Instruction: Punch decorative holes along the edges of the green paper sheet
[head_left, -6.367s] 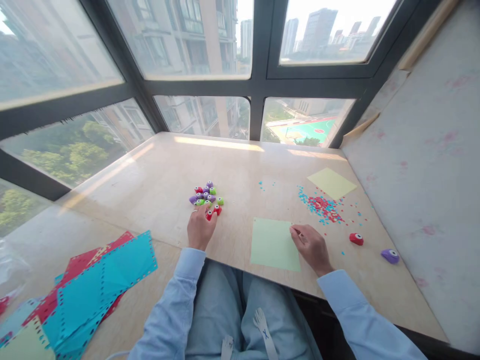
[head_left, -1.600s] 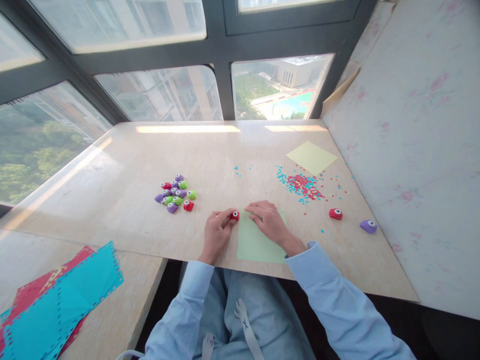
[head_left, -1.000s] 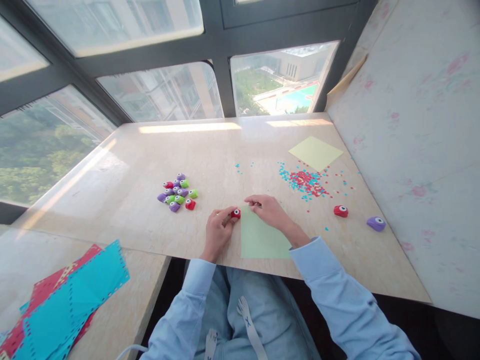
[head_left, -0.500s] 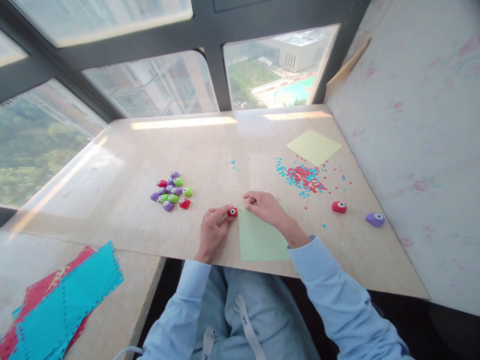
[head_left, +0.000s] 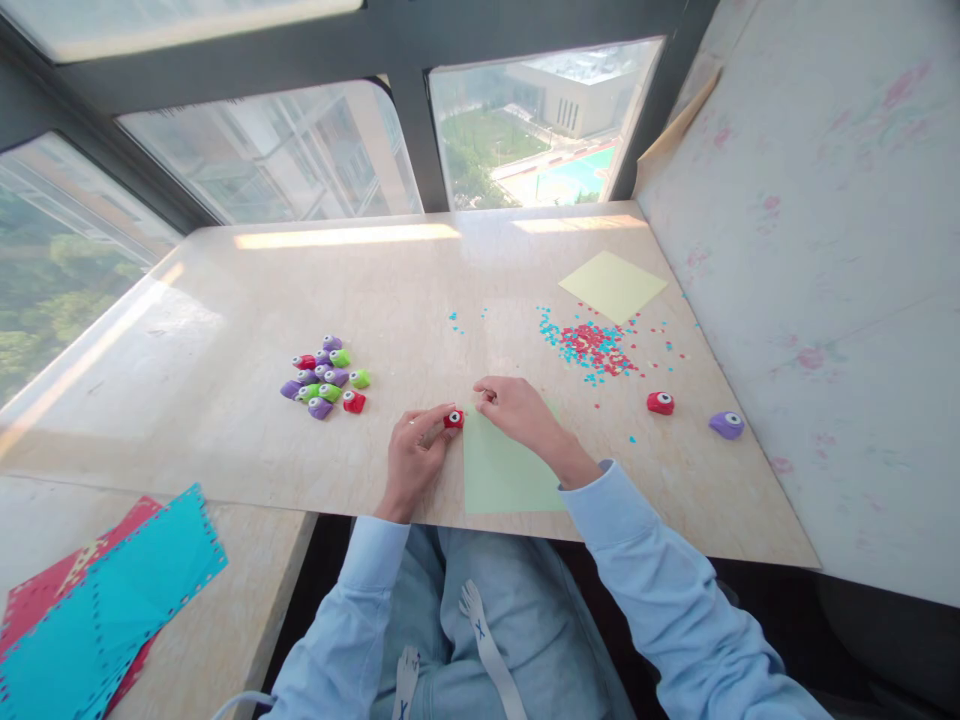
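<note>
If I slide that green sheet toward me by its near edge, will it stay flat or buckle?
The green sheet looks thin and lies flat, so it would probably flop when lifted. The right hand rests on its far corner, so it may buckle there. The left hand holds a red punch at its edge, which might snag it.

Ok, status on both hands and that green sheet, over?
Left hand pinching small red plastic punch at sheet corner. Right hand pressing pale green paper sheet. Nothing between them.
</note>
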